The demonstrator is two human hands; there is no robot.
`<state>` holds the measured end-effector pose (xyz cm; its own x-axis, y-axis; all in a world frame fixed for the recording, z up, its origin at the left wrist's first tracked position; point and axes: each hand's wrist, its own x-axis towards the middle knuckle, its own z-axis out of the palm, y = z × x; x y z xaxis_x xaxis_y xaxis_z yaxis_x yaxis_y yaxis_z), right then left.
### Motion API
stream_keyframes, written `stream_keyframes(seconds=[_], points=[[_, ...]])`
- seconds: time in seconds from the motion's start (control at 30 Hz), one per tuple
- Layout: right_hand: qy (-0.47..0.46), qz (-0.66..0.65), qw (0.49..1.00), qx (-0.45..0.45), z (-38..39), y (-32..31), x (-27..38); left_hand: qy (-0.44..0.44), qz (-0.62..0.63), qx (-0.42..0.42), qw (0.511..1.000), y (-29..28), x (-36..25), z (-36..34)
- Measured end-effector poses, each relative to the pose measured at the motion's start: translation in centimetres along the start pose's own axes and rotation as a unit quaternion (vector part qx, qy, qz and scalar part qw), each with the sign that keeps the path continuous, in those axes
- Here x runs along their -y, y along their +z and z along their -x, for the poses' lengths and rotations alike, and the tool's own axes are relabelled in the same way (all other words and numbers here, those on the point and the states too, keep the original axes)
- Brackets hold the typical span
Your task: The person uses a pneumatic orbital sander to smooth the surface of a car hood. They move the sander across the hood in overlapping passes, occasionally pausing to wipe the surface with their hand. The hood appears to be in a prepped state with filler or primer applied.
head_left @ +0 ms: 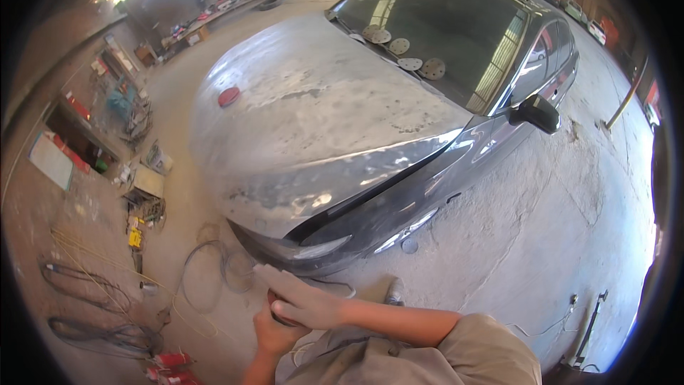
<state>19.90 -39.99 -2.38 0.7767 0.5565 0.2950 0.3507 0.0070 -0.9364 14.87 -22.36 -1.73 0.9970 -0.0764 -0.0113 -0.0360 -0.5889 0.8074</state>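
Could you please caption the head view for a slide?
Both hands press together on a dark disc beside a dusty sanded car hood.

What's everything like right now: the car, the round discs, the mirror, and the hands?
Car hood: closed, dull and dusty, sanded.
Sanding discs: lying loose on the windshield.
Red disc: lying flat on the hood.
Side mirror: folded out.
Left hand: holding a dark round thing from below.
Right hand: fingers flat, pressed on top.

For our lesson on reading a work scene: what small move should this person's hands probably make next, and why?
Probably lift the right hand off the dark round pad that the left hand holds from below. The two hands press together on it, away from the dusty sanded car hood, where used sanding discs lie by the windscreen.
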Motion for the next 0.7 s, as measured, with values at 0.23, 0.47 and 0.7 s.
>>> stream_keyframes(seconds=[0.23,0.47,0.7], points=[[-0.189,0.321,0.919,-0.128,8.5,-6.4,-2.4,-0.129,0.227,-0.012,0.965,4.9,-4.1,-5.8],[-0.2,0.463,0.847,-0.17,6.8,-8.6,-8.7,-0.248,0.308,0.031,0.918,7.7,-7.6,-9.9],[-0.111,0.427,0.883,-0.158,7.1,-11.3,-10.1,-0.336,0.331,0.093,0.877,8.0,-9.0,-12.0]])
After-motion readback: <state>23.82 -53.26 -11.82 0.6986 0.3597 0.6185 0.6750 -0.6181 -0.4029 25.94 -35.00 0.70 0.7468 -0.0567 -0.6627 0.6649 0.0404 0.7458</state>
